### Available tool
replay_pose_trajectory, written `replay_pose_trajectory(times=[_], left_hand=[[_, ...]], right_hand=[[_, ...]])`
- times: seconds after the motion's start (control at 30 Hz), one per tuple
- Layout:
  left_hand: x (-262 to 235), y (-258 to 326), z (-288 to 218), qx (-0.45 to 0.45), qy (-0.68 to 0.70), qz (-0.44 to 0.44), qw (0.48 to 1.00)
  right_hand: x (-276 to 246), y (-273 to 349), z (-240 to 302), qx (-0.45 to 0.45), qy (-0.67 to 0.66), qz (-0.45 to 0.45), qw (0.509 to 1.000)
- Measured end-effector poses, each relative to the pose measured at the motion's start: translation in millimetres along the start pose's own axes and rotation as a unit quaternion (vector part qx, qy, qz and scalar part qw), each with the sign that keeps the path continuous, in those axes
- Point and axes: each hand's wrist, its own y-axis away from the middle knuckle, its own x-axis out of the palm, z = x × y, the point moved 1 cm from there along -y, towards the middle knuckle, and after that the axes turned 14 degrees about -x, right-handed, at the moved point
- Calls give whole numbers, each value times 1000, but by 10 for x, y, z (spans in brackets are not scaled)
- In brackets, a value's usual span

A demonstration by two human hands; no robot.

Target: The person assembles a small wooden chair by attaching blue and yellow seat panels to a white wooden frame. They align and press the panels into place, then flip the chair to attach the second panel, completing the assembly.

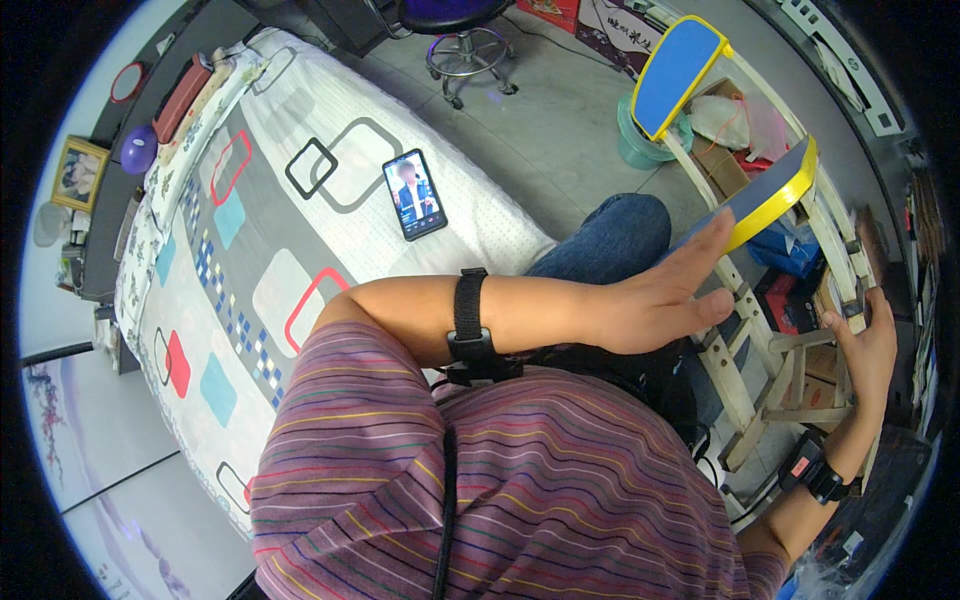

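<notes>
A chair with a pale wooden frame [738,395] stands tilted at my right. Its blue backrest [680,75] and blue seat [775,195] both have yellow edges. My left hand [655,305] reaches across to the seat, fingers stretched out, their tips at its yellow edge; the thumb stands apart. At the frame's far right side, my right hand [868,345] is closed round a wooden rail, thumb on the near side and fingers partly hidden behind it. A blurred brown strip [872,245] shows just above that hand; its kind is unclear.
A bed [490,225] with a patterned sheet lies at the left, a lit phone [414,195] on it. Behind the chair are a teal bucket [640,145], cardboard boxes and bags. A wheeled swivel chair [465,50] stands at the back. My jeans-clad knee [625,225] is beside the bed.
</notes>
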Motion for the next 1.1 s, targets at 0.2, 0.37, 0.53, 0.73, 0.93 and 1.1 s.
replay_pose_trajectory(times=[0.2,0.37,0.53,0.73,0.93,1.1], left_hand=[[22,-119,40,-8,-38,-29,999],[-41,-264,72,-24,-13,-39,999],[-112,-534,139,-21,57,-33,998],[-105,-763,331,-100,141,-58,983],[-231,-576,464,-149,148,-90,974],[-361,-161,354,-72,-298,-119,944]], right_hand=[[-4,-20,33,-5,-3,-9,1000],[-14,-25,60,8,-11,-10,1000],[-44,-46,97,4,-27,2,1000],[-91,-69,161,15,-36,22,999],[-4,-86,12,-10,31,-8,999],[76,-79,6,-17,82,-54,995]])
